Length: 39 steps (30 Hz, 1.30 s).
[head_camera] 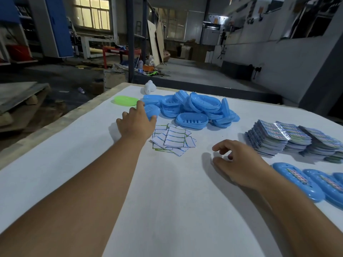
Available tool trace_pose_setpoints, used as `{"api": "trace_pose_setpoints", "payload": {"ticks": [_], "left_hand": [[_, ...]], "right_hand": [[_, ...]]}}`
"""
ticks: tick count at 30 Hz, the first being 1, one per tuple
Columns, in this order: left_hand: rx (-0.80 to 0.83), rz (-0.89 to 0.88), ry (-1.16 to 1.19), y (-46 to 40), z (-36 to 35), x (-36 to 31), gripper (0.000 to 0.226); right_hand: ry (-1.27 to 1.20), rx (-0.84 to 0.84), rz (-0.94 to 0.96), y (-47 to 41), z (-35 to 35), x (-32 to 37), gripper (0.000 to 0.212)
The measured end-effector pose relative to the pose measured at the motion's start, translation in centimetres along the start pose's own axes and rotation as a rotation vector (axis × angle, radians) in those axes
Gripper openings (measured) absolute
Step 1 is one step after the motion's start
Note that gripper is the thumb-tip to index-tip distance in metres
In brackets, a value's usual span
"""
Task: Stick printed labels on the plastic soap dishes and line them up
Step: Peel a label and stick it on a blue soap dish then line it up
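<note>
Two hands over white table [167, 201]: left hand [136, 123] grips a blue oval plastic soap dish [153, 111] beside the blue dish heap [194, 108]; right hand [239, 164] loosely curled, holding nothing, near scattered white backing papers [173, 140].

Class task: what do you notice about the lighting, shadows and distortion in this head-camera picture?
Head view: dim workshop, the window being the brightest patch; soft shadows lie on the table left of both hands, left and right; wide-angle bending curves the table edges; the label stacks show slight glare.

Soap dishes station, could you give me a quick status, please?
Left hand gripping a blue soap dish at the pile. Right hand empty, open. Nothing blocking.
</note>
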<state>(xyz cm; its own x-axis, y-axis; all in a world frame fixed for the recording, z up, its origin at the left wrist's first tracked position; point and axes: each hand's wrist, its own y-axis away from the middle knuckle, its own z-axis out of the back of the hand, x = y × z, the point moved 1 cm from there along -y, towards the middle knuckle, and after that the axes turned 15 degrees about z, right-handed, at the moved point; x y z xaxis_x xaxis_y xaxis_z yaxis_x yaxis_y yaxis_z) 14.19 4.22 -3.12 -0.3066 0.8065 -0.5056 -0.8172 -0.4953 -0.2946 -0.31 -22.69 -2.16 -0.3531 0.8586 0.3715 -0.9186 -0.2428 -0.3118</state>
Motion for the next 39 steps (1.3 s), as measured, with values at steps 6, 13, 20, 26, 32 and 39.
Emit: {"api": "trace_pose_setpoints", "payload": {"ticks": [6,13,20,26,32,39], "left_hand": [[0.004,-0.034,-0.107,-0.1,-0.5,-0.3,0.043],[-0.071,-0.010,0.203,0.4,0.5,-0.4,0.041],[0.074,-0.375,0.547,4.5,3.4,-2.0,0.038],[0.708,-0.452,0.722,9.7,4.6,-3.2,0.028],[0.909,-0.406,0.732,10.9,4.4,-3.8,0.036],[0.899,-0.400,0.647,10.3,4.3,-3.3,0.024]], "right_hand": [[-0.010,0.009,0.000,0.1,0.0,-0.2,0.020],[-0.009,-0.007,0.004,0.0,0.2,-0.5,0.021],[-0.143,-0.144,-0.026,-0.1,0.6,-0.2,0.036],[-0.517,-0.306,-0.138,-0.2,1.3,0.6,0.063],[-1.129,-0.329,-0.200,-0.7,1.3,0.7,0.029],[-0.764,-0.274,-0.095,-0.1,1.4,0.4,0.045]]}}
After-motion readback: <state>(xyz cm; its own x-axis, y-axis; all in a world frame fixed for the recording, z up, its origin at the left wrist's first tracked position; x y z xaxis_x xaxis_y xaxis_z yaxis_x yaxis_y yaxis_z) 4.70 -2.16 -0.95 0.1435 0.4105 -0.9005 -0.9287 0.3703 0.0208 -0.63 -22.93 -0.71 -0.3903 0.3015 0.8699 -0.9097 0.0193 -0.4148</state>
